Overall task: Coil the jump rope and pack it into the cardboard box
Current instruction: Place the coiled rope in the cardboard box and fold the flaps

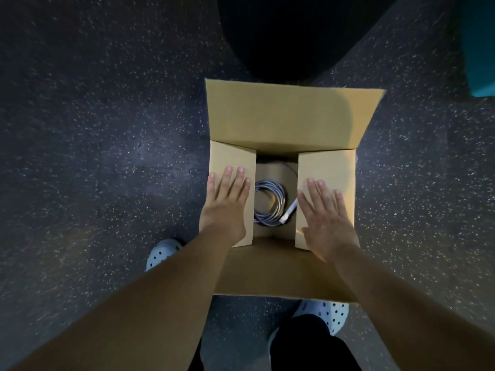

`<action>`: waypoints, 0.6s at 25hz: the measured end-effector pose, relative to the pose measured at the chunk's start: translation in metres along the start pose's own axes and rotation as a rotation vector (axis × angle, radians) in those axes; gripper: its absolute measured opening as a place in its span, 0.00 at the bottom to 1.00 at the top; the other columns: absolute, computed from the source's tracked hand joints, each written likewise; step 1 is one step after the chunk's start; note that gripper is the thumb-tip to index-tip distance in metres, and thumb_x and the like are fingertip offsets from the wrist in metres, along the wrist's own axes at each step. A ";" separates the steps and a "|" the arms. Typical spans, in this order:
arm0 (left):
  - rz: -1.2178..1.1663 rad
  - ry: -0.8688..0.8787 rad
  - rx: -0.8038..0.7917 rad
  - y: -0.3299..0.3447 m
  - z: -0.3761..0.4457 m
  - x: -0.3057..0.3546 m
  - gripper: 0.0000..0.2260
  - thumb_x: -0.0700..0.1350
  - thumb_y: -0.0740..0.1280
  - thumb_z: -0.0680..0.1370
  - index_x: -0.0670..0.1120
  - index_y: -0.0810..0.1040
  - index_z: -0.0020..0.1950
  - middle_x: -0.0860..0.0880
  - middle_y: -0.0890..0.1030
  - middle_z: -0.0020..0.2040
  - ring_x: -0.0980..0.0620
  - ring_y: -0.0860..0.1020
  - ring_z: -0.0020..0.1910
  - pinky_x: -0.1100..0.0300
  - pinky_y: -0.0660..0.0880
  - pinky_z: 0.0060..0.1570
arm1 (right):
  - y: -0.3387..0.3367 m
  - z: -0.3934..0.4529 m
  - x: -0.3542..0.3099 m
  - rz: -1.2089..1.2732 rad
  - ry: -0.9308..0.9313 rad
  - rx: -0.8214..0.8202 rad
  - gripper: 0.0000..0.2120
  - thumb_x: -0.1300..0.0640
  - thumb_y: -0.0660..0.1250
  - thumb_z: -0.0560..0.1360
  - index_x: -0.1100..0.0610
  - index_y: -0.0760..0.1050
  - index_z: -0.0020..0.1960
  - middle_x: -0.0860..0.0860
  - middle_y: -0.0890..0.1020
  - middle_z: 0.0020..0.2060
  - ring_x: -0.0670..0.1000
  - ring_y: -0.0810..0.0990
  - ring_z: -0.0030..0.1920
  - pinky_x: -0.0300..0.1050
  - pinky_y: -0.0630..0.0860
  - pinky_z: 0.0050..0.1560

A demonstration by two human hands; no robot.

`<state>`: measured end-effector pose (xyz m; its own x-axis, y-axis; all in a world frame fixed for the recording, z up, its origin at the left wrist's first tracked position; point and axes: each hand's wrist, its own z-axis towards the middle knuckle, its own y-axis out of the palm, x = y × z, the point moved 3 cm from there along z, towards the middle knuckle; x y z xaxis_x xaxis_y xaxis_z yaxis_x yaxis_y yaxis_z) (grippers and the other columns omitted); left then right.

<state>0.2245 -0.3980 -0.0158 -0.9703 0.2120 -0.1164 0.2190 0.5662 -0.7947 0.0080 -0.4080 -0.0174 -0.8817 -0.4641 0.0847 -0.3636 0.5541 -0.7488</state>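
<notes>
The coiled jump rope (269,203) is seen lying at the bottom of the cardboard box (289,271), which stands on a speckled floor (107,129). The left hand (227,203) and the right hand (325,218) are laid flat, fingers spread and gripping nothing, each on one of the two side flaps being folded inward. The far flap (289,116) is left standing open. The rope's white handle (288,214) is angled upward beside the right flap; should it spring up, it could be caught under the flap, leaving the box unable to close flush.
</notes>
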 end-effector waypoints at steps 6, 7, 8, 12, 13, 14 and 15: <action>-0.300 0.010 0.048 -0.058 -0.031 -0.001 0.34 0.53 0.59 0.82 0.50 0.44 0.83 0.45 0.42 0.83 0.41 0.43 0.81 0.39 0.48 0.77 | -0.052 -0.026 -0.005 0.103 -0.003 -0.027 0.37 0.48 0.53 0.84 0.53 0.32 0.82 0.57 0.33 0.81 0.58 0.35 0.82 0.59 0.42 0.81; -0.335 0.016 0.047 -0.066 -0.039 -0.003 0.33 0.56 0.57 0.82 0.50 0.44 0.83 0.45 0.43 0.83 0.41 0.43 0.81 0.40 0.49 0.77 | -0.061 -0.033 -0.006 0.131 -0.005 -0.026 0.37 0.48 0.53 0.84 0.53 0.33 0.83 0.56 0.34 0.82 0.58 0.37 0.82 0.59 0.42 0.81; -0.369 0.022 0.040 -0.073 -0.046 -0.005 0.33 0.58 0.55 0.82 0.51 0.45 0.83 0.46 0.45 0.83 0.42 0.44 0.81 0.40 0.49 0.77 | -0.069 -0.040 -0.007 0.157 -0.011 -0.027 0.36 0.48 0.53 0.85 0.53 0.34 0.83 0.56 0.35 0.83 0.58 0.38 0.83 0.58 0.43 0.81; -0.539 0.132 -0.157 -0.086 -0.067 -0.004 0.43 0.74 0.55 0.74 0.56 0.44 0.82 0.49 0.44 0.83 0.45 0.41 0.81 0.40 0.44 0.77 | -0.085 -0.044 -0.010 0.238 -0.020 -0.008 0.34 0.46 0.51 0.85 0.52 0.36 0.83 0.56 0.40 0.84 0.58 0.41 0.83 0.59 0.46 0.82; -0.553 0.200 -0.238 -0.086 -0.072 0.000 0.49 0.77 0.58 0.69 0.58 0.42 0.82 0.50 0.43 0.83 0.46 0.40 0.81 0.40 0.43 0.77 | -0.090 -0.038 -0.008 0.238 -0.012 0.038 0.34 0.45 0.50 0.85 0.52 0.37 0.83 0.57 0.41 0.84 0.59 0.43 0.83 0.60 0.48 0.81; -0.525 0.279 -0.300 -0.084 -0.076 0.005 0.53 0.79 0.60 0.65 0.59 0.41 0.82 0.49 0.42 0.83 0.45 0.38 0.81 0.39 0.41 0.77 | -0.097 -0.029 -0.005 0.239 0.003 0.104 0.33 0.45 0.50 0.85 0.52 0.39 0.84 0.58 0.43 0.84 0.60 0.45 0.83 0.61 0.50 0.81; -0.461 0.360 -0.336 -0.079 -0.079 0.010 0.57 0.80 0.63 0.61 0.59 0.41 0.81 0.48 0.42 0.83 0.44 0.37 0.80 0.37 0.40 0.76 | -0.109 -0.017 0.000 0.242 0.029 0.182 0.34 0.45 0.52 0.84 0.53 0.41 0.84 0.60 0.45 0.84 0.62 0.47 0.83 0.62 0.52 0.80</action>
<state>0.2053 -0.3778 0.0929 -0.8902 0.1088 0.4424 -0.1326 0.8672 -0.4801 0.0425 -0.4564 0.0749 -0.9453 -0.3126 -0.0935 -0.0847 0.5121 -0.8548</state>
